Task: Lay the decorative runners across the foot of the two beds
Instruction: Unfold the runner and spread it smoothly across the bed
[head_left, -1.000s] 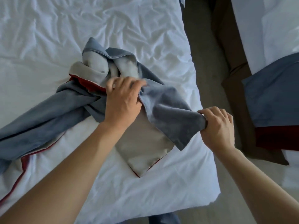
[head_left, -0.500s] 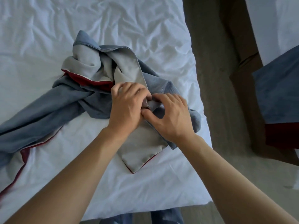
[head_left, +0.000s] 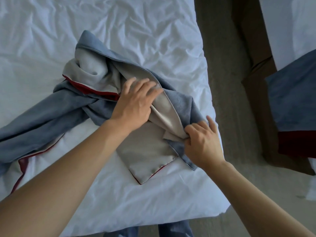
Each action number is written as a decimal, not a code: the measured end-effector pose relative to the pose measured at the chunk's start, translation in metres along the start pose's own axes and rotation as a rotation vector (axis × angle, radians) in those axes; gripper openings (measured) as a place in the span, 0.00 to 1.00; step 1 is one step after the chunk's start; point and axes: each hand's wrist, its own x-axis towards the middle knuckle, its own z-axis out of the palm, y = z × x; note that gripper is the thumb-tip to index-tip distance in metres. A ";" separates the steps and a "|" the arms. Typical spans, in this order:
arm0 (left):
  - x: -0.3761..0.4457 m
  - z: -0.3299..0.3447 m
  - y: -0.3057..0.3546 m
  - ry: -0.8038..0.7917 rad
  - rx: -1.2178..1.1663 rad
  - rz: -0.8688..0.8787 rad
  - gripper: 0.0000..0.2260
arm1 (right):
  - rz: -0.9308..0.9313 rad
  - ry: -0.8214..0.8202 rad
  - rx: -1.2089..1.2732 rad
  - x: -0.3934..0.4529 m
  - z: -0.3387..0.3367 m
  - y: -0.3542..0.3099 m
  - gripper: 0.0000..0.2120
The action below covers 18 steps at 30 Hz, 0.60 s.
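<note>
Soft, limp, slippery-lined runner (head_left: 51,115) bunched and twisted on the bed (head_left: 153,31) under both hands, left hand (head_left: 135,101) spread flat on the grey lining, right hand (head_left: 201,142) pinching a fold at the near edge; probably best taken by the hemmed corners.

Count: 2 beds, near bed (head_left: 119,194) under the hands, second bed (head_left: 290,23) at right across the floor strip. 2 runners, one bunched runner (head_left: 42,117) on the near bed, one flat runner (head_left: 294,103) on the second. 2 hands: left hand (head_left: 135,103), right hand (head_left: 201,142). 2 jean legs at bottom edge.
</note>
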 end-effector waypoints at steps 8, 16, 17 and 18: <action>-0.012 0.009 0.013 0.174 -0.038 0.011 0.06 | 0.268 -0.007 0.038 0.074 0.008 -0.048 0.12; -0.023 0.004 -0.007 0.222 -0.068 0.009 0.14 | 0.206 -0.099 -0.170 0.015 0.014 -0.027 0.06; -0.022 0.003 -0.009 0.231 -0.041 -0.015 0.18 | 0.178 -0.059 -0.200 0.005 0.013 -0.020 0.07; -0.020 0.000 -0.009 0.247 -0.022 -0.038 0.22 | 0.157 -0.032 -0.235 -0.005 0.012 -0.013 0.08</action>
